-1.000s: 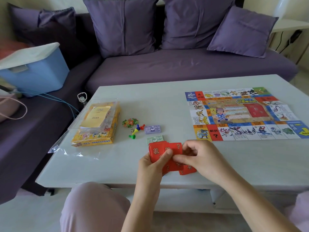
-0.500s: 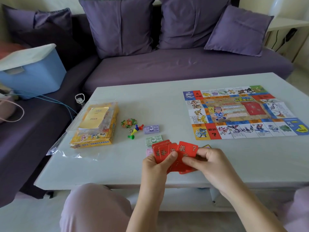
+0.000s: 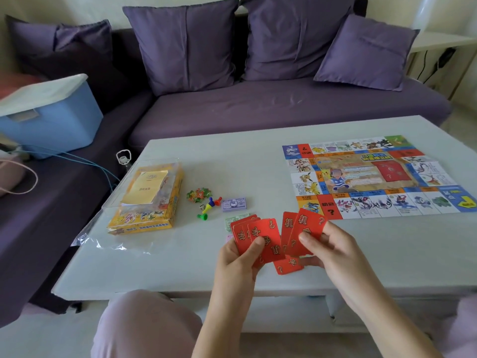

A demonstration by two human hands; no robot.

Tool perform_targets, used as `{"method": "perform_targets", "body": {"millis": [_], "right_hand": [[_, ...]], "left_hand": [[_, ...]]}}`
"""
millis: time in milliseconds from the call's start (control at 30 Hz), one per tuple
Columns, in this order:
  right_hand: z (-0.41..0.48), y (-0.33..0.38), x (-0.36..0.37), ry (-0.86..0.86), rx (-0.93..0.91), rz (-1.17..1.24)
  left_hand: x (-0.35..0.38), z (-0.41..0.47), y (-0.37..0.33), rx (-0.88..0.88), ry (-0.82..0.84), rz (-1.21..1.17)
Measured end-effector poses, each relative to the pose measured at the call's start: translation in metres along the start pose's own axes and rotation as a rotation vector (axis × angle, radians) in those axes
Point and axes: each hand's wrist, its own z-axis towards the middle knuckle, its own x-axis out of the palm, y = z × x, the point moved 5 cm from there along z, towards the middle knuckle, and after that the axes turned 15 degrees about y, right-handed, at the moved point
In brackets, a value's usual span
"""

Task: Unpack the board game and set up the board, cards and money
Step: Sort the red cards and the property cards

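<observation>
A fan of red cards point(image 3: 273, 236) with question marks is held above the table's near edge. My left hand point(image 3: 238, 264) grips the left part of the fan, thumb across the front card. My right hand point(image 3: 329, 250) pinches the right cards, thumb on the top one. The colourful game board point(image 3: 374, 177) lies unfolded flat at the table's right. A purple stack of play money point(image 3: 234, 204) lies mid-table, with a green stack point(image 3: 233, 220) partly hidden behind the cards. Coloured pawns point(image 3: 210, 205) and small tokens point(image 3: 197, 194) lie beside the yellow game box point(image 3: 147, 200).
The pale table point(image 3: 258, 164) stands before a purple sofa with cushions point(image 3: 284, 99). A clear plastic wrap point(image 3: 108, 241) spreads under the box at the table's left edge. A blue lidded bin point(image 3: 49, 117) and cables sit on the sofa's left part. My knee point(image 3: 144, 329) is below the table edge.
The cards have been raised off the table and spread from a tight bundle into a wide fan, the right hand drawing its cards to the right.
</observation>
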Motion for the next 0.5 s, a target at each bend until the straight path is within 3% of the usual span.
{"method": "perform_targets", "body": {"millis": [167,333,500], "right_hand": [[-0.002,0.008,0.000,0.082,-0.057,-0.117],[-0.003,0.019,-0.016,0.191,-0.009,-0.402],[-0.006,0.031,-0.033,0.201,-0.020,-0.487]], "left_hand": [[-0.018,0.000,-0.003,-0.035,-0.095,0.167],[-0.016,-0.002,0.005,-0.254,0.106,0.466],[-0.011,-0.002,0.013,-0.311,0.122,0.557]]}}
